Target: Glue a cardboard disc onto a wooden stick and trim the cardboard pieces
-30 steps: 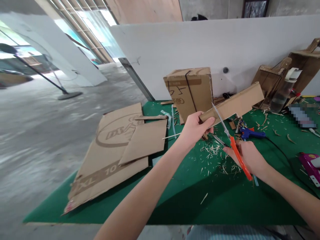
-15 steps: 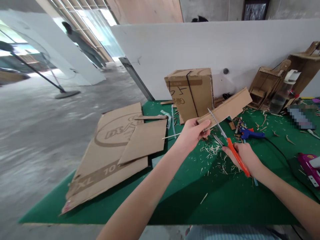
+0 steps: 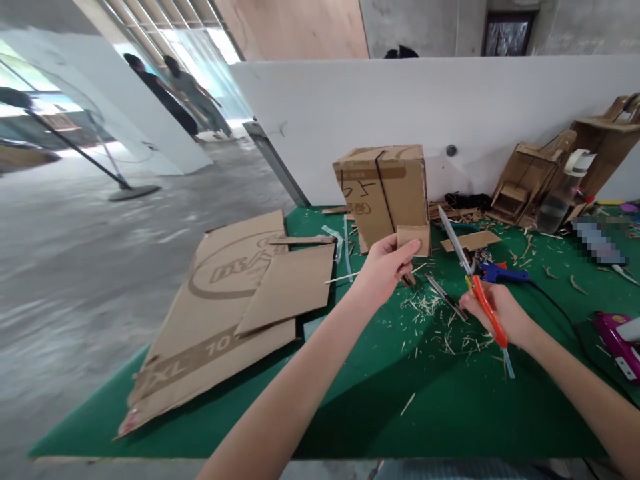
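Note:
My left hand [image 3: 384, 268] pinches a small squarish piece of cardboard [image 3: 414, 235] in front of the tied cardboard box. A thin stick [image 3: 341, 277] lies by that hand. My right hand [image 3: 505, 312] grips a pair of scissors [image 3: 487, 308] by the orange handles. Their blades are together, pointing up and away from me, apart from the cardboard. Behind the blades, a longer cardboard strip [image 3: 473, 241] rests on the table. A slim metal blade, perhaps a cutter knife [image 3: 447, 298], lies between my hands among pale shavings.
Large flat cardboard sheets [image 3: 220, 300] cover the left of the green table [image 3: 380, 413]. A cardboard box [image 3: 380, 193] stands at the back. On the right are a blue glue gun [image 3: 503, 273], a purple tool [image 3: 617, 343], a bottle [image 3: 563, 193] and cardboard structures [image 3: 530, 170]. Two people stand far left.
The long cardboard strip has been cut through; its far part now lies on the table, leaving a short piece in my left hand. The scissors have closed and drawn back to the right.

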Demonstrator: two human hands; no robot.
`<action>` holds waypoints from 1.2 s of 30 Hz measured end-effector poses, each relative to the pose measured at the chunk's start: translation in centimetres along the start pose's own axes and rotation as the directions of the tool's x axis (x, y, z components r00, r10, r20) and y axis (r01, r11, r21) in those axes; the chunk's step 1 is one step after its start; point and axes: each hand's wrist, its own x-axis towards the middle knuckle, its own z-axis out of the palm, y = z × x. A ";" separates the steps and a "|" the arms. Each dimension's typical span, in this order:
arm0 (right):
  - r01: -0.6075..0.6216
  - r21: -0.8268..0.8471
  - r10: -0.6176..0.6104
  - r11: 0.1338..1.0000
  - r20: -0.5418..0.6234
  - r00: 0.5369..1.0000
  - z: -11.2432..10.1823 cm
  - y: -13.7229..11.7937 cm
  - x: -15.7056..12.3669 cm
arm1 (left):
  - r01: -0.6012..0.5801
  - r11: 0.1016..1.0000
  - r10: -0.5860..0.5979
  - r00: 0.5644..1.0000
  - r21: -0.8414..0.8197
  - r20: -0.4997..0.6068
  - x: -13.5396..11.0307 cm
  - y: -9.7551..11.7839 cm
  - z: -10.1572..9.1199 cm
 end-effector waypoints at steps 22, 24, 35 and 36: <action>0.036 0.029 -0.039 0.999 0.076 0.996 -2.2 1.0 -0.3 | -0.150 0.932 0.077 0.971 0.331 0.225 1.8 3.4 2.2; 0.059 0.011 -0.060 0.998 0.081 0.995 -2.3 0.7 -0.5 | -0.178 0.917 0.093 0.965 0.358 0.244 1.7 3.3 2.3; 0.092 -0.261 -0.127 0.961 -0.122 0.984 -2.1 0.2 -0.3 | -0.208 0.883 0.100 0.959 0.421 0.264 1.3 3.1 2.8; 0.097 -0.284 -0.144 0.954 -0.150 0.978 -2.0 0.1 -0.3 | -0.207 0.884 0.101 0.960 0.420 0.260 1.3 3.1 2.8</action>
